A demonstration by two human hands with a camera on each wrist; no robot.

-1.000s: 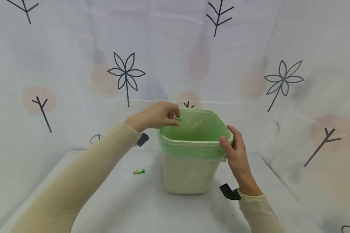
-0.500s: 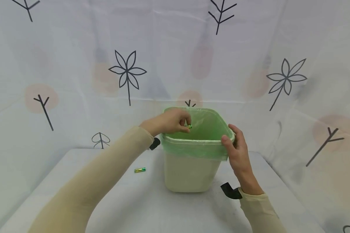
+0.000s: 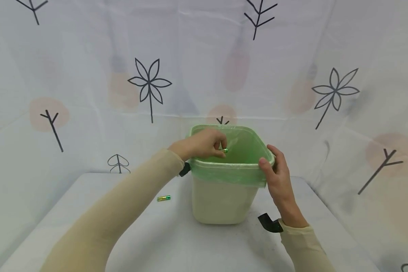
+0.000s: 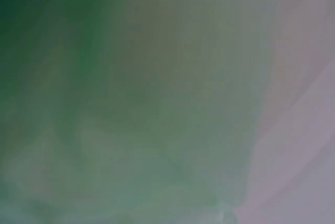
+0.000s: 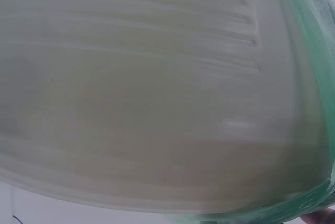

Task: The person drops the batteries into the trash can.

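Observation:
A cream trash bin [image 3: 221,204] stands on the table, lined with a green plastic bag [image 3: 231,175] folded over its rim. My left hand [image 3: 205,144] is over the bin's mouth at the left and pinches a small green-and-gold battery [image 3: 225,150] between thumb and fingers. My right hand [image 3: 278,177] grips the bin's right rim, thumb towards the front and fingers round the outside. In the right wrist view the bin's ribbed side [image 5: 146,88] fills most of the picture. Only blurred green bag [image 4: 157,130] shows in the left wrist view.
A second battery [image 3: 164,198] lies on the white-covered table [image 3: 139,234], left of the bin. Behind the table hangs a white cloth [image 3: 190,56] printed with flowers and twigs. Black wrist cameras sit on both forearms.
My left hand has moved right and slightly down, carrying the battery from the bin's left rim further over its opening. The right hand keeps its grip on the rim.

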